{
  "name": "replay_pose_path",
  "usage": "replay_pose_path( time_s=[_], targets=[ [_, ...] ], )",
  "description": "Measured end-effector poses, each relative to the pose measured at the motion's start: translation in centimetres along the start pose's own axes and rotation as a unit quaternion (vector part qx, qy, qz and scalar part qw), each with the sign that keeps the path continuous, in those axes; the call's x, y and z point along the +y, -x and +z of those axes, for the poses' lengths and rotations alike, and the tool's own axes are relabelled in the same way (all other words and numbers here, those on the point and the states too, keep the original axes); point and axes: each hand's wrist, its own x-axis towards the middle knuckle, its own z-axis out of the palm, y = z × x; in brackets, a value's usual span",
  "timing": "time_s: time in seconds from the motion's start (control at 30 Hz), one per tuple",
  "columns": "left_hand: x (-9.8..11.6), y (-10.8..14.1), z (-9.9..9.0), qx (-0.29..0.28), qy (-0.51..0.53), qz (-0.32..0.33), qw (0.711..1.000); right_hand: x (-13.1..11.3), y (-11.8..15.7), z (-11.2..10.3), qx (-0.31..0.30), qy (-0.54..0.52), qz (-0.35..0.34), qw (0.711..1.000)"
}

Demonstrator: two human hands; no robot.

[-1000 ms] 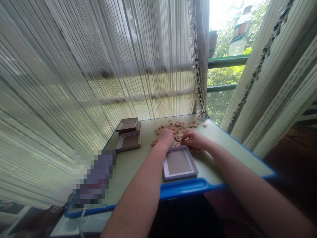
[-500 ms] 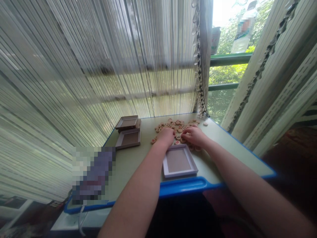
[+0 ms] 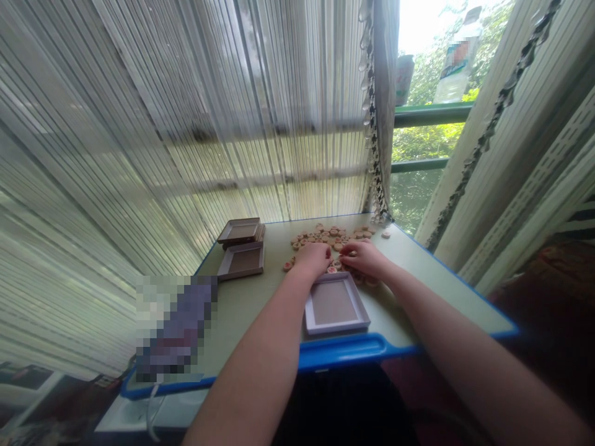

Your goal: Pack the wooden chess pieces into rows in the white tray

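Several round wooden pieces with printed marks (image 3: 338, 246) lie spread over the far middle of the pale table (image 3: 264, 310). My left hand (image 3: 316, 257) is among them on the left side, its fingers curled together; what they hold, if anything, is hidden. Facing it from the right, my right hand (image 3: 365, 257) has its fingers bent and pressed together at the pieces, and its grip is too small to make out. A shallow box tray (image 3: 337, 303) with a pale rim lies just in front of both hands, with no pieces inside.
At the back left are another shallow tray (image 3: 242, 259) and a brown box lid (image 3: 239, 229) on a stack. A blurred-out purple object (image 3: 181, 328) lies at the left edge, near a white cable (image 3: 151, 412). Striped curtains (image 3: 279, 111) hang behind the table.
Both hands have shifted slightly among the pieces, the right one a little downward. Pieces between them sit a bit differently. The trays have not visibly moved.
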Motion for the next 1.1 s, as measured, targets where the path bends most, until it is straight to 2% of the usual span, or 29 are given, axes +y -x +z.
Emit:
replay_pose_path(
  time_s=[0.23, 0.53, 0.77, 0.93, 1.1],
  targets=[
    [0.1, 0.2, 0.0, 0.002, -0.026, 0.007, 1.0, 0.6, -0.5, 0.5, 0.001, 0.035, -0.039, 0.999],
    [0.5, 0.2, -0.4, -0.01, -0.037, 0.002, 0.999, -0.3, -0.1, 0.3, 0.041, -0.005, 0.007, 0.999],
    [0.6, 0.4, -0.6, -0.015, -0.039, -0.004, 0.999, -0.6, 0.2, 0.0, 0.058, 0.01, -0.046, 0.997],
    [0.6, 0.3, -0.6, -0.011, -0.038, -0.01, 0.999, -0.4, 0.4, -0.2, 0.023, 0.026, -0.092, 0.995],
    [0.5, 0.2, -0.3, -0.002, -0.039, -0.004, 0.999, -0.2, 0.5, -0.4, 0.024, 0.022, -0.094, 0.995]
  ],
)
